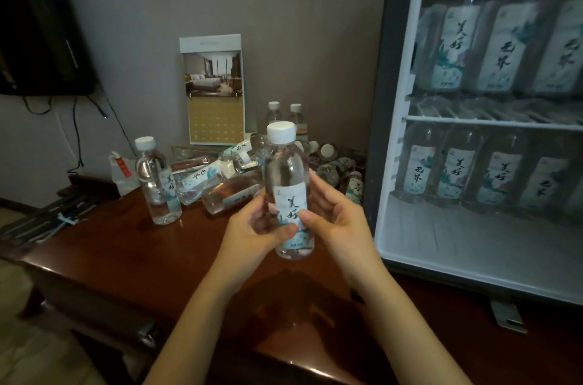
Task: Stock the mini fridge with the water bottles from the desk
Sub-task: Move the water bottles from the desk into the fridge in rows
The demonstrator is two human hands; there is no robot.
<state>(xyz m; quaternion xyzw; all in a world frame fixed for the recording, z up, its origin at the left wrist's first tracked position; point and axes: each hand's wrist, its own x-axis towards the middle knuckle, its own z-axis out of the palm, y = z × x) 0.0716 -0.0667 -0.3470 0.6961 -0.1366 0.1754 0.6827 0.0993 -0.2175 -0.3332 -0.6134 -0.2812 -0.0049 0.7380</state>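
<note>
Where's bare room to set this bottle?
Free: the bottom floor of the white mini fridge, in front of its labelled bottles; the near part of the brown wooden desk, this side of the standing clear bottle. Crowded: the heap of lying bottles at the desk's back; the fridge's upper shelf.

The room is dim. The brightest area is the white interior of the mini fridge (473, 227), where the shelved bottles (454, 47) look smeared and soft. The held bottle (288, 192) is sharpest. The dark glossy surface (126, 242) shows a dull sheen. Wide-angle distortion tilts the fridge frame; the left edge sinks into near-black shadow.
</note>
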